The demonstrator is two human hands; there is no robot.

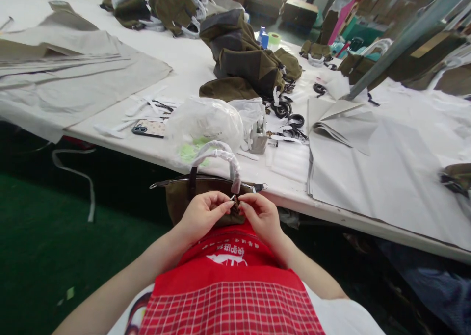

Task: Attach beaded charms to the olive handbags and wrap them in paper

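An olive handbag (pixel 176 197) with a zipped top and dark trim rests upright against my red apron (pixel 198 256), at the table's front edge. Its two handles (pixel 221 151) stand up, wrapped in white film. My left hand (pixel 208 207) pinches a small shiny metal piece (pixel 233 197) at the base of the nearer handle. From the other side my right hand (pixel 259 210) pinches at the same spot, thumb and forefinger closed. Fingertips partly hide the small piece, so I cannot make out its exact kind.
On the white table (pixel 147 151) lie a phone (pixel 149 128), a clear plastic bag (pixel 206 121), a small grey box (pixel 258 141) and black straps (pixel 290 116). Stacked olive bags (pixel 246 60) stand behind. Grey sheets (pixel 353 153) lie right; a metal pole (pixel 401 40) rises there.
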